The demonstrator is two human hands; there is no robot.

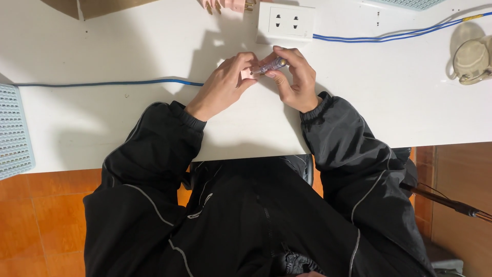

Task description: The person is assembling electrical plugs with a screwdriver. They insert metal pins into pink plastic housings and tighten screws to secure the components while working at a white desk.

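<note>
1. The left hand [225, 82] grips a small pink piece [249, 73] between thumb and fingers, above the middle of the white desk [384, 97].
2. The right hand [294, 77] is closed around a small screwdriver with a clear purple handle [272, 65]; its tip points at the pink piece, and the two hands touch there.
3. Just beyond the hands a white double socket box [285, 22] lies near the far edge of the desk, close to the fingertips but apart from them.
4. A blue cable [113, 82] runs from the left edge up to the left wrist; paired blue wires [389, 36] leave the socket box toward the right.
5. Open desk lies left and right of the hands; the near edge runs just under the forearms in black sleeves [154, 138].
6. A pale blue perforated tray [14, 131] is cut off at the left edge, and a beige rounded object [471, 59] sits near the right edge.
7. A pink part with metal prongs [228, 5] is cropped by the top border.
8. The fingers hide most of the pink piece, so its shape and the spot where the screwdriver tip meets it cannot be made out.
</note>
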